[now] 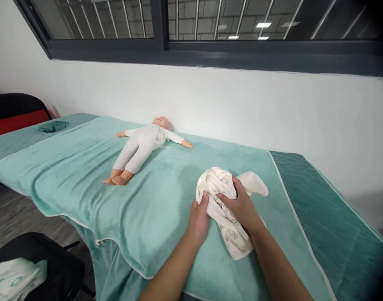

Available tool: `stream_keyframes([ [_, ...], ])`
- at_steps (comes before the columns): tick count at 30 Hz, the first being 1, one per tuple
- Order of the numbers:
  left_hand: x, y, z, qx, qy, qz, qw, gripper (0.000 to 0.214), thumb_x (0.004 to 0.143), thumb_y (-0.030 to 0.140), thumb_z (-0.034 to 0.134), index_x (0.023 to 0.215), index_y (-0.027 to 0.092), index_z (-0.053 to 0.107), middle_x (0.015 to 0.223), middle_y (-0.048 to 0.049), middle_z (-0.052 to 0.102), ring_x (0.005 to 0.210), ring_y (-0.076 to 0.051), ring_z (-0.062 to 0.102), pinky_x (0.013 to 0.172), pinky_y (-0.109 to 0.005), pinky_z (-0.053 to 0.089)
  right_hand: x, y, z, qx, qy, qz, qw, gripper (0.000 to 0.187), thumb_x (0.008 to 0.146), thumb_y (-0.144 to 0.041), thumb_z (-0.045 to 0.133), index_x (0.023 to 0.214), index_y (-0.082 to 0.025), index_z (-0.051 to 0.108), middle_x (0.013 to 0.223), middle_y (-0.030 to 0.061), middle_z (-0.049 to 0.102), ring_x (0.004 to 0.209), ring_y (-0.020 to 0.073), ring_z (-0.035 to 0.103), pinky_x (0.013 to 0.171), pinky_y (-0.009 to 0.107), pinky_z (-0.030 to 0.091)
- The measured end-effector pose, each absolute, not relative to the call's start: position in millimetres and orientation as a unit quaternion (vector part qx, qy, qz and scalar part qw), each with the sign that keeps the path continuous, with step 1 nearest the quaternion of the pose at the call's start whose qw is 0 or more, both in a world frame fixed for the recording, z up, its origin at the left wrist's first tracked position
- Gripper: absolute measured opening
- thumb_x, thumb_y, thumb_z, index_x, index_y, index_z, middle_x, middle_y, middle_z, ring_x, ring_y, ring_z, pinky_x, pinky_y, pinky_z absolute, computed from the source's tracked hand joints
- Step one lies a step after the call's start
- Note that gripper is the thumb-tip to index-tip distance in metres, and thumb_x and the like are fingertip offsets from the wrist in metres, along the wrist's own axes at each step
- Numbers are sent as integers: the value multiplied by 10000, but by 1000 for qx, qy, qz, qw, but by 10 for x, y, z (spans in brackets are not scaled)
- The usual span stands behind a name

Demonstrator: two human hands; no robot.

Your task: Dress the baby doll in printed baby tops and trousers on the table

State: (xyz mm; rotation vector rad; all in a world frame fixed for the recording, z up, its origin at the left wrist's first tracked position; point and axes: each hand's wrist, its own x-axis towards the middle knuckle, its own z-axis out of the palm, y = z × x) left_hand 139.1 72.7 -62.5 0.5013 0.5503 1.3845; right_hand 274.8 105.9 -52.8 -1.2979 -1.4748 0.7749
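Note:
Both my hands grip a bunched white baby garment [233,234] with a small printed pattern, held over the green blanket [84,175]. My left hand [199,221] pinches its left edge, thumb on top. My right hand [241,205] clasps the gathered cloth from the right, and a plain white flap sticks out beyond it. What kind of garment it is stays hidden in the folds. A baby doll [144,144] in a white body lies on its back further off to the left, arms spread, its head near the wall.
The blanket covers a massage bed [329,200] with a face hole [53,126] at its left end. A white wall [241,108] and barred window run behind. At lower left stands a black chair [59,259] with a white package [18,278]; a black-and-red seat [18,113] is beyond.

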Motion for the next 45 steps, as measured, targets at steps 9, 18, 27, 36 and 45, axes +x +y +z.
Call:
stream_keyframes([
  [9, 1328, 774, -565, 194, 225, 636, 712, 467, 924, 431, 560, 1280, 135, 619, 1349, -125, 619, 1354, -284, 482, 1157, -412, 343, 2832, 902, -503, -554, -432, 321, 635, 358, 755, -307, 663, 1097, -213, 615, 1037, 25, 676, 942, 204, 610, 841, 323, 485],
  [18, 1240, 798, -623, 145, 197, 616, 749, 587, 906, 562, 506, 1322, 159, 599, 1398, -108, 583, 1396, -306, 426, 1181, -462, 330, 3322, 880, -698, -524, -318, 323, 721, 512, 877, -568, 455, 1230, -244, 635, 1147, 87, 693, 1124, 312, 619, 930, 494, 501],
  [27, 1274, 745, -571, 149, 194, 632, 736, 555, 916, 517, 518, 1342, 166, 578, 1418, -104, 565, 1380, -295, 449, 1171, -436, 343, 3388, 694, -776, -479, -398, 425, 657, 593, 954, -603, 311, 1365, -243, 541, 1372, 141, 572, 1228, 275, 581, 943, 459, 504],
  [36, 1309, 701, -542, 181, 202, 635, 723, 502, 913, 366, 584, 1371, 166, 538, 1394, -124, 583, 1297, -292, 542, 1140, -442, 368, 2911, 454, -671, -478, -644, 269, 533, 318, 848, -163, 503, 1107, -289, 637, 1349, 42, 532, 1291, 260, 495, 1109, 467, 379],
  [45, 1302, 715, -569, 180, 222, 636, 717, 515, 890, 355, 625, 1362, 164, 550, 1371, -129, 601, 1289, -286, 549, 1136, -425, 384, 3064, 69, -869, -516, -674, 173, 500, 481, 787, -109, 487, 1210, -319, 581, 1327, 52, 512, 1200, 252, 555, 912, 383, 516],
])
